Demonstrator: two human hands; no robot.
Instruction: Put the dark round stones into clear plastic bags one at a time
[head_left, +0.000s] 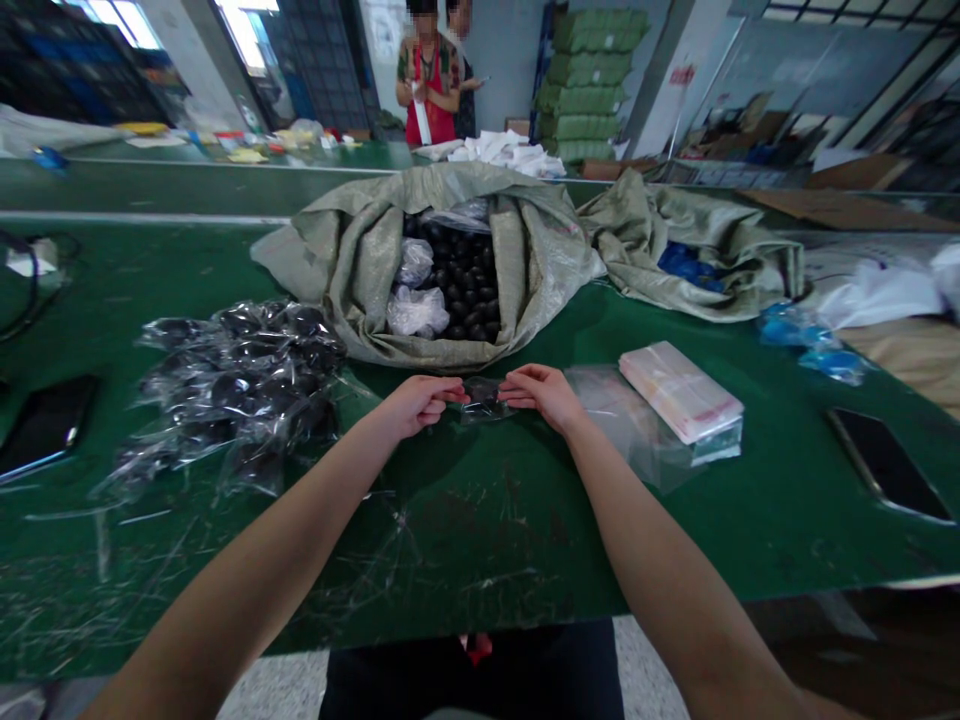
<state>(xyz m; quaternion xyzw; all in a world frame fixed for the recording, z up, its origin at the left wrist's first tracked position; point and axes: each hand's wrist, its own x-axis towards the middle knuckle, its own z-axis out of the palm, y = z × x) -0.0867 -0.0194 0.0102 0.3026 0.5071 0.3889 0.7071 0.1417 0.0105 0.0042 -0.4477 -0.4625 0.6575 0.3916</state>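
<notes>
My left hand (416, 405) and my right hand (540, 393) pinch opposite sides of a small clear plastic bag (484, 400) with a dark object inside, low on the green work table (480, 530). Just beyond my hands, an open woven sack (360, 270) holds many black rounded items (469, 285) and several white-looking plastic bundles. To the left lies a heap of black items sealed in clear plastic bags (240, 385). A stack of new clear bags (679, 390) sits to the right of my right hand, on a loose plastic sheet.
A black phone (889, 463) lies at the right and a dark tablet or phone (45, 425) at the left. Another folded woven sack (690, 245) holds blue plastic. A co-worker (427, 80) stands beyond the far table, near stacked green sacks (585, 85).
</notes>
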